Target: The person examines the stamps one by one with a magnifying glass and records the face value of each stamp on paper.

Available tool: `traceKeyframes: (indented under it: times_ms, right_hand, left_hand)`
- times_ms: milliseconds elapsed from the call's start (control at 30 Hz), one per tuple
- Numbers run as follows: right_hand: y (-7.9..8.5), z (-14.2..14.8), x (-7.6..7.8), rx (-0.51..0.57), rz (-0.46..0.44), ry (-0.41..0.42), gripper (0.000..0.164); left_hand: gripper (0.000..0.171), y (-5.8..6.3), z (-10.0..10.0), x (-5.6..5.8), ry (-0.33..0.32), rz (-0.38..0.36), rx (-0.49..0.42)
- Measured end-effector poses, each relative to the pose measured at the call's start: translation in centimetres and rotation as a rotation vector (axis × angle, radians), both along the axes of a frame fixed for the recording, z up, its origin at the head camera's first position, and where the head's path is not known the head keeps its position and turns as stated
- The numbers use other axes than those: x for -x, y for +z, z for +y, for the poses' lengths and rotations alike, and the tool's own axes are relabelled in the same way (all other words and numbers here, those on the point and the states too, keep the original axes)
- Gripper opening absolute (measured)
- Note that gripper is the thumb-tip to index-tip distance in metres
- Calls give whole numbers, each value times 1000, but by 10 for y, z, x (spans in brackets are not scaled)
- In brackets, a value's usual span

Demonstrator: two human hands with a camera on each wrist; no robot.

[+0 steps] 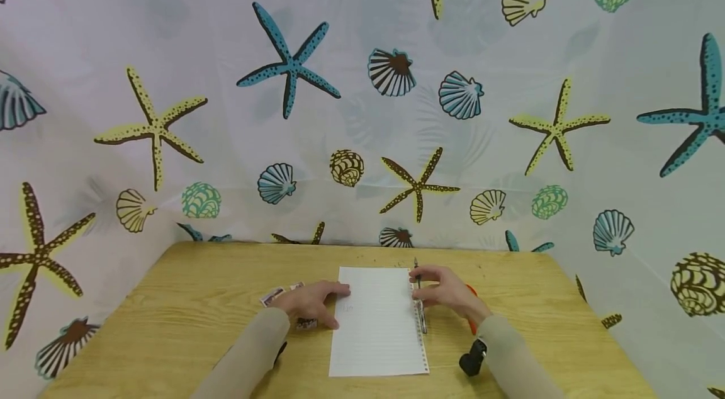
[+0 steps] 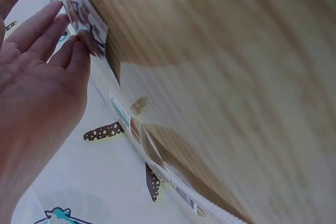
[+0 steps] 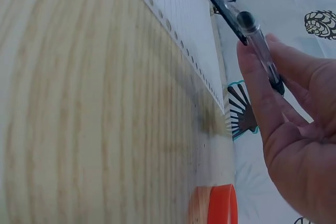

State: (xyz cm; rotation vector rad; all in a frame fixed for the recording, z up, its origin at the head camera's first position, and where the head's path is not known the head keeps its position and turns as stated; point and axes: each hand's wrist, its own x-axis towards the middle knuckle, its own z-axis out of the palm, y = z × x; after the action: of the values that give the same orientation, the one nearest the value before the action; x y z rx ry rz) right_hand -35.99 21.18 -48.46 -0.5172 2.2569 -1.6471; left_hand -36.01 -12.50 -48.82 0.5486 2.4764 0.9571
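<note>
A sheet of lined paper [image 1: 376,323] with punched holes down its right edge lies on the table, with a faint pencil-like mark near its left side. My right hand [image 1: 444,289] pinches a pen [image 3: 262,51] with a clear barrel and black parts between thumb and fingers, over the paper's holed edge. At the paper's left edge, my left hand [image 1: 311,301] lies with extended fingers, the fingertips and thumb reaching the sheet's margin. Under and around that hand are several small printed pieces [image 1: 272,296] with serrated edges, like stamps, partly hidden by it.
An orange-red curved object [image 1: 472,291] sits on the wooden table [image 1: 192,304] beside my right wrist, mostly hidden by it. A black camera [image 1: 472,358] is worn on the right wrist. A cloth [image 1: 351,128] printed with starfish and shells hangs behind the table.
</note>
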Motion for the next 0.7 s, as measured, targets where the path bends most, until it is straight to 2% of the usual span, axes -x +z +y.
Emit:
traceKeyframes:
  times_ms: [167,433,700]
  right_hand:
    - [-2,5,2,-72,32,-37,46]
    - [-9,13,-2,-151,-9,-1,54]
    - [-6,14,2,-302,76,-60,54]
  left_hand:
    - [70,1,-1,2,15,-18,-12]
    - [71,-3,-1,0,16,-31,-10]
    - [71,-2,-2,1,8,-14,-28]
